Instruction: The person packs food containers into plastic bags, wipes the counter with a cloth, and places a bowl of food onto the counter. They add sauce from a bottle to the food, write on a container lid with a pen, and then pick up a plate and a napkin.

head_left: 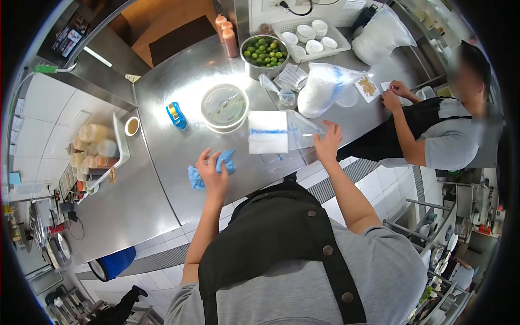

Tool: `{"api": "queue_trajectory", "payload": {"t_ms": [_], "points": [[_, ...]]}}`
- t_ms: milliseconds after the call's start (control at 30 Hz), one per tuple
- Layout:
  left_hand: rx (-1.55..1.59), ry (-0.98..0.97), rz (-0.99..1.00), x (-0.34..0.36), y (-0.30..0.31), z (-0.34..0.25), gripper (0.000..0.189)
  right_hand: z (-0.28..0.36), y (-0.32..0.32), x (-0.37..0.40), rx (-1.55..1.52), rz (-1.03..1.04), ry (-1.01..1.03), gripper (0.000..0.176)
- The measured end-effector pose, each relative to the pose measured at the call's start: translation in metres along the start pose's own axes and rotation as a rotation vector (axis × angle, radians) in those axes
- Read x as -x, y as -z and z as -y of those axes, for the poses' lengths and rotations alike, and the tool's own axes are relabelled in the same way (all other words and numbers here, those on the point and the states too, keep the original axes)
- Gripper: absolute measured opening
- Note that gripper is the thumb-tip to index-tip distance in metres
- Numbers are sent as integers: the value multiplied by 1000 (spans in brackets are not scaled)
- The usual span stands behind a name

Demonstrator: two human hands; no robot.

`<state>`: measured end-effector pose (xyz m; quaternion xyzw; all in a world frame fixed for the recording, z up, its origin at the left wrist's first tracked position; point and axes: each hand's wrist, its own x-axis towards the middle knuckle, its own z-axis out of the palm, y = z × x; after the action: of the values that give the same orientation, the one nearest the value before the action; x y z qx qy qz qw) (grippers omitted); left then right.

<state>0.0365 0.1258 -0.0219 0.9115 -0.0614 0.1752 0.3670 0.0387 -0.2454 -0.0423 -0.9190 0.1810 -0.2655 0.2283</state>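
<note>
My left hand [213, 176] is over a crumpled blue cloth [195, 177] on the steel table, its fingers curved and apart. Whether the fingertips touch the cloth is hard to see. At the edge of a clear plastic bag [299, 132] is my right hand [328, 143], fingers spread, with no firm grip visible. Between the hands lies a stack of white plastic bags [268, 142] with a blue band. Behind it stands a round translucent tub [224, 125] with a lid. A blue tape dispenser [176, 115] sits left of the tub.
A pot of limes [264, 69], sauce bottles [229, 43] and a rack of white cups [331, 52] stand at the back. A full plastic bag [324, 92] is to the right. Beyond it, a co-worker [417, 116] handles small papers. A bottle basket [120, 142] is at left.
</note>
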Motion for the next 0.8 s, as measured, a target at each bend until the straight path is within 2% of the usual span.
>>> {"api": "queue_trajectory", "payload": {"t_ms": [100, 200, 233, 367, 500, 600, 700, 800], "points": [[145, -101, 156, 2, -32, -34, 42, -47, -10, -10, -161, 250, 39, 18], [346, -167, 313, -5, -55, -86, 41, -10, 10, -22, -285, 187, 285, 13], [339, -213, 342, -10, -61, -102, 49, 8, 24, -26, -293, 187, 374, 13], [341, -341, 330, -37, -74, -168, 67, 41, 52, -39, -442, 305, 391, 13], [289, -459, 247, -72, -84, -208, 71, 64, 88, -73, -511, 342, 535, 16], [186, -558, 172, -99, -75, -238, 58, 60, 102, -99, -547, 309, 695, 18], [368, -377, 316, -112, -62, -269, 45, 46, 124, -124, -571, 395, 731, 20], [440, -280, 369, -114, -63, -279, 34, 30, 146, -141, -562, 457, 699, 19]]}}
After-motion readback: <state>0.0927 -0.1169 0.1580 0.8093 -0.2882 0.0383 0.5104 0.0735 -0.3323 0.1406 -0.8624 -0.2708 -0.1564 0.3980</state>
